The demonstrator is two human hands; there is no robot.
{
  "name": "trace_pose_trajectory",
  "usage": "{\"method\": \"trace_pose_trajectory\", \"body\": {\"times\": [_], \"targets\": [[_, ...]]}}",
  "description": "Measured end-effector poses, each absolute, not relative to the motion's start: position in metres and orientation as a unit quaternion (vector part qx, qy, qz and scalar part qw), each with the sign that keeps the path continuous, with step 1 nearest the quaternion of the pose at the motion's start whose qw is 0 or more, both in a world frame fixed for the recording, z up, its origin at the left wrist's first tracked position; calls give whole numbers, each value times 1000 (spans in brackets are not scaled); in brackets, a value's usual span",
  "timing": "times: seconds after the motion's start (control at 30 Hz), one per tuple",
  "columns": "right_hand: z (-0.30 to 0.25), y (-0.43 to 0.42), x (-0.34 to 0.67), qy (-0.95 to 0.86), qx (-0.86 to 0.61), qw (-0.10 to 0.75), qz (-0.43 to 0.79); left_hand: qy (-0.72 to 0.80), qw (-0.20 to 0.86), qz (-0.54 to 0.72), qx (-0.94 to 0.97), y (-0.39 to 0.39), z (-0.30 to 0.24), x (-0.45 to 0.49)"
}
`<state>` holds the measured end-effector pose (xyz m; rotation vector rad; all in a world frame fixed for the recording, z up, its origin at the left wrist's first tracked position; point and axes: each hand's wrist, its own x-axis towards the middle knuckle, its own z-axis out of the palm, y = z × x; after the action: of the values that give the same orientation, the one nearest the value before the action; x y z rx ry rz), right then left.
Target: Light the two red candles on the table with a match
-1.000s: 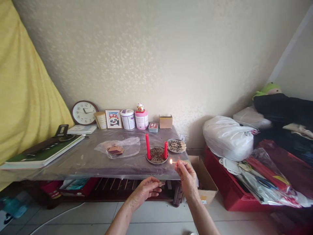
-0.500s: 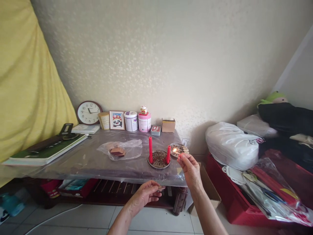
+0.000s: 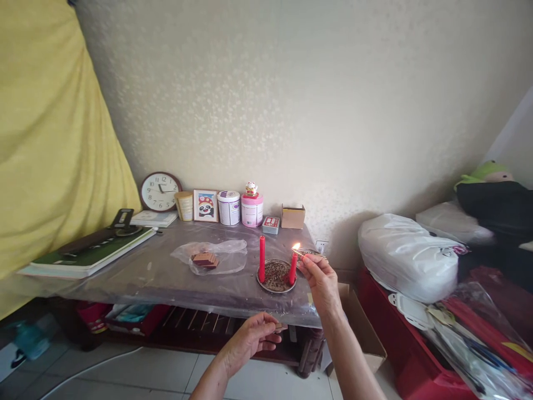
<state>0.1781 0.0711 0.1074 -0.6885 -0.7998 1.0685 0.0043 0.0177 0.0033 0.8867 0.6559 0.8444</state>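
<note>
My right hand [image 3: 321, 279] pinches a burning match [image 3: 298, 253], its flame at the top of the shorter red candle [image 3: 292, 269]. That candle and a taller red candle [image 3: 262, 260] stand upright on a round metal plate [image 3: 277, 290] strewn with dark bits. Behind my right fingers, a second plate [image 3: 307, 251] is partly hidden. Low in front of the table edge, my left hand [image 3: 255, 340] has thumb and fingers closed on a small flat brownish piece [image 3: 280, 327], whose kind I cannot make out.
A clear plastic bag [image 3: 233, 256] with brown striker pieces [image 3: 205, 259] lies on the covered table [image 3: 166, 278]. Along the wall stand a clock [image 3: 161, 191], a framed panda picture [image 3: 206, 205], tins [image 3: 229, 208] and a small cardboard box [image 3: 293, 216]. Right of the table is a red bin [image 3: 410, 344].
My right hand has brought the lit match left to the top of the shorter candle, and the flame looks larger. The view has shifted slightly; my left hand keeps its hold.
</note>
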Motion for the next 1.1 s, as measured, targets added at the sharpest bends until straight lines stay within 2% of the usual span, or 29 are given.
{"method": "trace_pose_trajectory", "body": {"times": [0.13, 0.4, 0.87, 1.1], "targets": [[113, 72, 157, -398, -327, 719, 468, 296, 773, 391, 403, 17, 7, 6], [122, 80, 126, -481, -413, 697, 336, 285, 779, 393, 397, 17, 7, 5], [120, 95, 105, -539, -464, 678, 186, 264, 782, 403, 396, 15, 8, 7], [120, 100, 103, -551, -479, 667, 151, 256, 784, 414, 385, 16, 6, 7]]}}
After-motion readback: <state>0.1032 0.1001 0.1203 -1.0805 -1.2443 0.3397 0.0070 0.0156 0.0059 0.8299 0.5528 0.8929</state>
